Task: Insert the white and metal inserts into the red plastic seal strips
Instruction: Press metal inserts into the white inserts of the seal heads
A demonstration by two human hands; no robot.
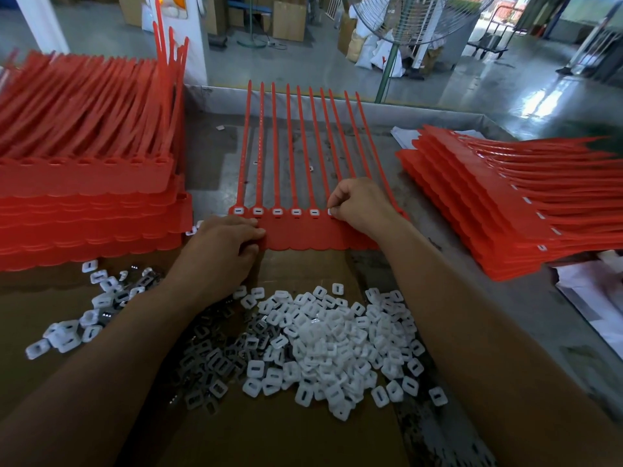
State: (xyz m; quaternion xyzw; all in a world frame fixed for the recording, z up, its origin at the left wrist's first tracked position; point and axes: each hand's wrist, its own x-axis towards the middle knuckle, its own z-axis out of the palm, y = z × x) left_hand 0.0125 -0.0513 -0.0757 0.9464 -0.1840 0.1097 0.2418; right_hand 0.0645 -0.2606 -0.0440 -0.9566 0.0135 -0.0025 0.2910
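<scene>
On the red strip [303, 235], left hand [219, 251] grips; right hand [360, 203] pinches an insert [331, 212].

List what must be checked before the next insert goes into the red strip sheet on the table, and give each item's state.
1. Sheet steadied: the left hand holds the near left corner of the red strip sheet: ok.
2. First five sockets: seated inserts show in each: ok.
3. Sixth socket: the right hand pinches the sixth insert there; fully seated: cannot tell.
4. Sockets further right: hidden behind the right hand: cannot tell.
5. Supply: the white inserts pile and the metal inserts pile lie close by on the cardboard: ok.
</scene>
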